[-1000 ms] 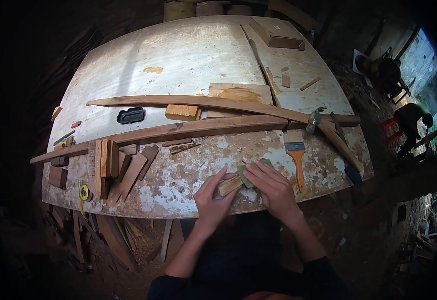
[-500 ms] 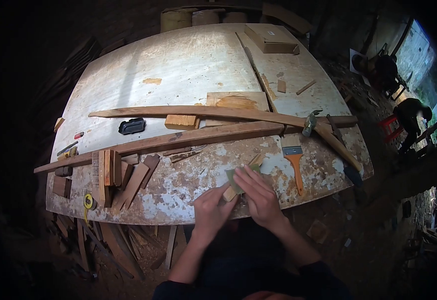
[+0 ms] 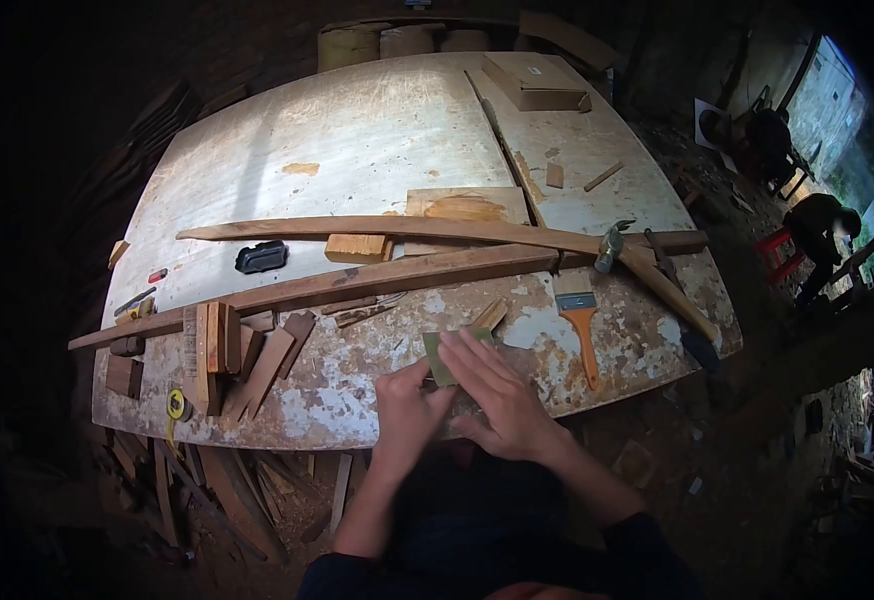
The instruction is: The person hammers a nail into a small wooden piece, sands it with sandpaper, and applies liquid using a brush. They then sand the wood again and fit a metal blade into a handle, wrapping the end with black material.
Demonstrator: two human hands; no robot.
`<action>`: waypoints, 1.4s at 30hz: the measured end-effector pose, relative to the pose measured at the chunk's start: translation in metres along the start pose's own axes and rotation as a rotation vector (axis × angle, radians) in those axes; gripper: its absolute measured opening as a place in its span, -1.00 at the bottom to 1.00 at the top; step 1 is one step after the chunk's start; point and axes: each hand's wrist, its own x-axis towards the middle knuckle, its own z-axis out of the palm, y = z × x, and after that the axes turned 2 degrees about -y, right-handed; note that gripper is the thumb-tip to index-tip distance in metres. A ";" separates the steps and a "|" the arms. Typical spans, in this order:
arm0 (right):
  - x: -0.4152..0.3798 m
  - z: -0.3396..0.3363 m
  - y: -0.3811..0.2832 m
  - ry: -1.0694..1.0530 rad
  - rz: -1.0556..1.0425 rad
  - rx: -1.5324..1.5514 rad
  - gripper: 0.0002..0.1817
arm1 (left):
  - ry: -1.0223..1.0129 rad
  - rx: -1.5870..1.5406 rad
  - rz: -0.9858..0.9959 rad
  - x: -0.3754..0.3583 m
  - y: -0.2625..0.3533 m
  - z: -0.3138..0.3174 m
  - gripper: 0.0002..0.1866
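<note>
Near the front edge of the worn table, my left hand (image 3: 406, 408) is closed around the near end of a small wood piece (image 3: 492, 315), whose far end sticks out beyond my fingers. A green sheet (image 3: 437, 362), which looks like sandpaper, lies over that piece. My right hand (image 3: 495, 392) presses the sheet down from above, its fingers together and pointing up and to the left. The middle of the wood piece is hidden by the sheet and my right fingers.
A brush (image 3: 582, 340) and a hammer (image 3: 647, 275) lie to the right. Two long wooden bars (image 3: 357, 280) cross the table behind my hands. Wood blocks (image 3: 222, 345) and a tape measure (image 3: 178, 404) are at the left. A person (image 3: 817, 235) is far right.
Both hands have shifted slightly left. My right hand and the green sheet have slid left and a little up along the wood piece, and more of its far end shows.
</note>
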 end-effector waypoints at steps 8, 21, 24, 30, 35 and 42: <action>0.013 0.002 0.000 -0.049 -0.008 -0.087 -0.05 | -0.007 -0.033 -0.067 0.004 -0.010 -0.007 -0.61; 0.029 0.003 0.051 0.068 0.221 -0.201 0.03 | 0.019 -0.167 -0.265 0.002 -0.017 -0.003 -0.56; 0.018 0.009 -0.004 -0.020 0.055 -0.198 0.02 | -0.010 -0.067 -0.245 0.006 -0.016 -0.003 -0.56; 0.024 0.010 0.051 0.083 0.285 -0.261 0.01 | 0.041 -0.115 -0.199 0.007 -0.018 0.002 -0.56; 0.019 -0.004 0.001 -0.020 0.102 -0.127 0.01 | 0.021 -0.083 -0.185 0.014 -0.019 0.002 -0.58; 0.019 0.000 -0.014 -0.070 0.013 -0.145 -0.02 | -0.003 -0.059 -0.194 0.017 -0.012 0.002 -0.58</action>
